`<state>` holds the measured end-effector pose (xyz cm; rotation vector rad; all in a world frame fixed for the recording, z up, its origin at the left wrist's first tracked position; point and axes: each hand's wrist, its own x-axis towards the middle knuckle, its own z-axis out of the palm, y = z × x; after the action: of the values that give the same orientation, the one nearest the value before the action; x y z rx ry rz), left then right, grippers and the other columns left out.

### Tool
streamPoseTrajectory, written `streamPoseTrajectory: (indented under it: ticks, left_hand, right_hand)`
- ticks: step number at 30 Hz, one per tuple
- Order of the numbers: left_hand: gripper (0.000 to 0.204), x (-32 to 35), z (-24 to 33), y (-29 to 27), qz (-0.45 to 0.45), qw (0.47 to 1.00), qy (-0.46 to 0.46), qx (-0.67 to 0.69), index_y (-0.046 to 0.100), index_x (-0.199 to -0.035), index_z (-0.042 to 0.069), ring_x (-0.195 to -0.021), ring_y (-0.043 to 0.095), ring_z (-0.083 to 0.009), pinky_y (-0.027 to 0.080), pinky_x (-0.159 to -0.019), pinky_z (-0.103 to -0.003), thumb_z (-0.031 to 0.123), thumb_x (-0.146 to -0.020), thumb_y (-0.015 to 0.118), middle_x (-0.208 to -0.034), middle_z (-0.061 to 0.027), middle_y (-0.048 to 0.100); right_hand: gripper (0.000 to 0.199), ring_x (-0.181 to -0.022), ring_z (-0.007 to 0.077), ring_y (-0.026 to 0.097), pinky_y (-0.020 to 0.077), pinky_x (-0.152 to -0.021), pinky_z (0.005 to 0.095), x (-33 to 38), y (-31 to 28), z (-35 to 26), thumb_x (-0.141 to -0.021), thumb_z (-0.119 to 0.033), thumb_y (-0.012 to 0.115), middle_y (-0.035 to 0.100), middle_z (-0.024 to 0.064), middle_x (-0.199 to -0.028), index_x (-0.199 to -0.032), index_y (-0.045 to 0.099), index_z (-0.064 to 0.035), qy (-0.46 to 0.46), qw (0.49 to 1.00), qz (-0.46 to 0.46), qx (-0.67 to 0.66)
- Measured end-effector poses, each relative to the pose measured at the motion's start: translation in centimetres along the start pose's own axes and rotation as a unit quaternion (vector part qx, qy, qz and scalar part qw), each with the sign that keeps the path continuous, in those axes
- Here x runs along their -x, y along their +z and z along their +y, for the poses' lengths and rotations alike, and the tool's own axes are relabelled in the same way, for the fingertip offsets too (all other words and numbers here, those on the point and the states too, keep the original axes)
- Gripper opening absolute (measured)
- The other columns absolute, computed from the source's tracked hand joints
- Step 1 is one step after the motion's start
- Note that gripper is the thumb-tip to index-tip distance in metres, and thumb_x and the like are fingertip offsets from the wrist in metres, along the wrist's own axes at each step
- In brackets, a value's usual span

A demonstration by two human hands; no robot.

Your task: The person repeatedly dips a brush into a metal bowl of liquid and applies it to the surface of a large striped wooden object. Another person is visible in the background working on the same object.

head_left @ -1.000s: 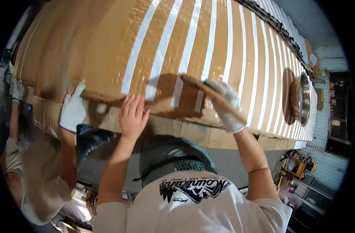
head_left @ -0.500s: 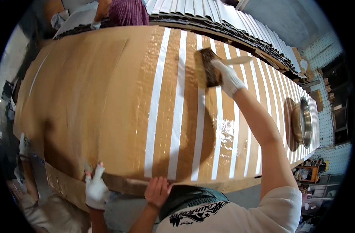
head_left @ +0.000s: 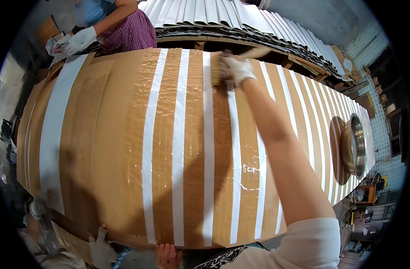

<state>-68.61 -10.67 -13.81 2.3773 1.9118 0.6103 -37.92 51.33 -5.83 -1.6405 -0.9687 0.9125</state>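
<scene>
A wide dark-bristled brush (head_left: pixel 221 67) with a pale wooden handle is held in my right hand (head_left: pixel 241 70), which wears a white glove. The brush is at the far side of the brown sheets (head_left: pixel 120 148), over the strips. These sheets lie overlapped, with white strips showing between them and a wet shine across the middle. My bare left hand (head_left: pixel 168 256) is at the near edge, its fingers together and curled over the sheets' border. The left palm and thumb are hidden.
A metal basin (head_left: pixel 353 145) stands on the striped sheets at the right. A co-worker's gloved hands (head_left: pixel 82 40) are at the far left; another's gloved hand (head_left: pixel 102 251) touches the near-left edge. Folded white sheets (head_left: pixel 223 12) are stacked behind.
My right hand has carried the brush toward the far edge, and it is slightly blurred. A broad white strip now shows at the left. The far co-worker's hands have come into view.
</scene>
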Motion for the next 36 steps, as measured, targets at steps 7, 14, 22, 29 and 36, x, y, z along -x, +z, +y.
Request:
streamPoseTrajectory:
  ticks: [7,14,22,29,36]
  left_hand:
    - [0.034,-0.1,-0.8,0.2,0.060,0.998,0.020,-0.012,0.073,-0.108,0.008,-0.106,0.067,-0.0297,0.059,-0.094,-0.048,0.032,-0.085,0.082,-0.111,-0.0072,0.070]
    - [0.037,-1.4,-0.3,-1.2,0.059,0.998,0.026,-0.022,0.072,-0.113,0.006,-0.111,0.065,-0.0322,0.058,-0.096,-0.051,0.030,-0.085,0.082,-0.117,-0.0100,0.067]
    - [0.036,-1.9,0.0,-1.3,0.103,0.994,0.022,-0.007,0.073,-0.111,0.005,-0.110,0.066,-0.0312,0.059,-0.095,-0.048,0.028,-0.085,0.082,-0.115,-0.0097,0.068]
    - [0.030,-1.9,-0.4,0.0,0.153,0.987,0.043,0.036,0.075,-0.109,0.006,-0.110,0.065,-0.0291,0.057,-0.098,-0.046,0.024,-0.085,0.081,-0.117,-0.0087,0.069]
    - [0.041,-1.2,-1.1,0.1,0.146,0.988,0.036,0.040,0.071,-0.115,0.005,-0.115,0.063,-0.0298,0.054,-0.102,-0.049,0.019,-0.079,0.086,-0.121,-0.0096,0.067]
  right_hand:
    - [0.068,-0.101,0.0343,0.073,0.0569,-0.084,0.0435,-4.4,-21.2,2.9,-0.086,-0.060,0.063,0.076,0.0192,-0.106,-0.115,0.072,0.0008,0.047,0.894,0.256,0.365]
    - [0.048,-0.094,0.0291,0.070,0.0542,-0.084,0.0416,10.6,2.9,-1.1,-0.089,-0.044,0.069,0.073,0.0193,-0.101,-0.110,0.071,-0.0008,-0.103,0.984,-0.105,0.100]
    - [0.044,-0.094,0.0235,0.067,0.0553,-0.084,0.0387,14.8,0.7,0.4,-0.092,-0.037,0.070,0.070,0.0133,-0.104,-0.120,0.063,-0.0044,-0.024,0.994,-0.065,0.082]
    - [0.038,-0.086,0.0193,0.070,0.0574,-0.075,0.0329,8.8,-24.2,8.7,-0.093,-0.033,0.068,0.073,0.0116,-0.103,-0.118,0.067,-0.0051,-0.049,0.907,0.271,0.320]
    - [0.025,-0.068,0.0188,0.065,0.0513,-0.060,0.0363,22.8,-2.5,-0.9,-0.091,-0.026,0.070,0.070,0.0095,-0.082,-0.102,0.068,-0.0031,-0.102,0.992,-0.054,0.046]
